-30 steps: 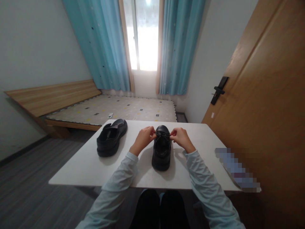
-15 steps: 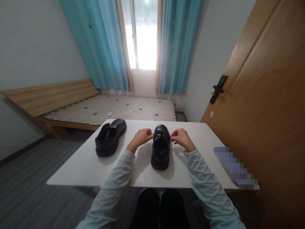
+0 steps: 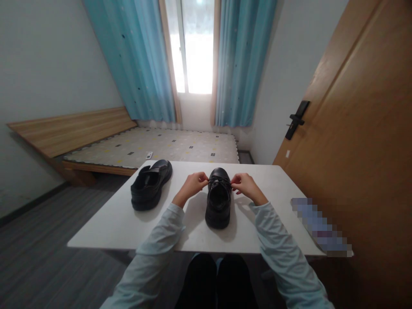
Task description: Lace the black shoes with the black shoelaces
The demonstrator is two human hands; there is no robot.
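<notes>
A black lace-up shoe (image 3: pixel 218 214) stands upright on the white table (image 3: pixel 112 227), its toe pointing away from me. At its left side, my left hand (image 3: pixel 197 183) is closed in a pinch on a shoelace. My right hand (image 3: pixel 243 185) pinches the lace on the opposite side, with thumb and forefinger together. The black laces (image 3: pixel 219 180) cross over the shoe's tongue between both hands; how they are looped is too small to tell. Another black shoe (image 3: pixel 149 189) rests to the left, apart from my hands, toe angled away to the right.
A blurred flat bluish item (image 3: pixel 322 227) lies along the table's right edge. Beyond the table is a bed (image 3: pixel 180 143) with a small white object (image 3: pixel 149 155) on it. A wooden door (image 3: pixel 354 128) is close on the right.
The view has shifted very slightly, moving the scene a little to the right. Both hands keep their pinch beside the shoe, with no other clear movement.
</notes>
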